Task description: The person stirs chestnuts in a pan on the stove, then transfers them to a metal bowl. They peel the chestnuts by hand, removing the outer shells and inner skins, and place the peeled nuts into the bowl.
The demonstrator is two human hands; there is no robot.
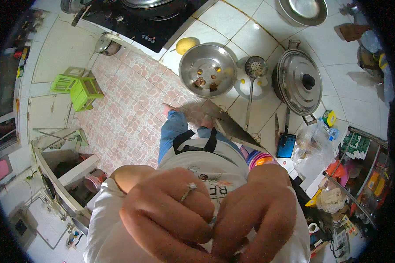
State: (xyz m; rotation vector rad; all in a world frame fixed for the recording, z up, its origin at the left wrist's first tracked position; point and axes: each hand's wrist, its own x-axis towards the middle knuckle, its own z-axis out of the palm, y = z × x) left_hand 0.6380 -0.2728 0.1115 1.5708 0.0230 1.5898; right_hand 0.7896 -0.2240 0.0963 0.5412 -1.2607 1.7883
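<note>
Close to the camera, my left hand (168,210), with a ring on one finger, and my right hand (256,217) meet in front of my chest. Their fingers curl inward and the fingertips are mostly hidden. A small pale bit shows between them, but whether they grip anything cannot be told. Beyond them, on the tiled counter, a stainless steel bowl (208,49) contains several brown pieces, some with yellow showing. A yellow fruit (185,45) lies beside the bowl. On its right are a metal skimmer (255,67) and a lidded metal pot (298,82).
A black cooktop (135,29) is at the top left. A knife (276,126), a blue-screened device (285,146) and plastic bags (314,144) lie on the right counter, near a metal rack (349,194). Green stools (82,90) stand on the floor, left. Another metal bowl (304,11) is at top right.
</note>
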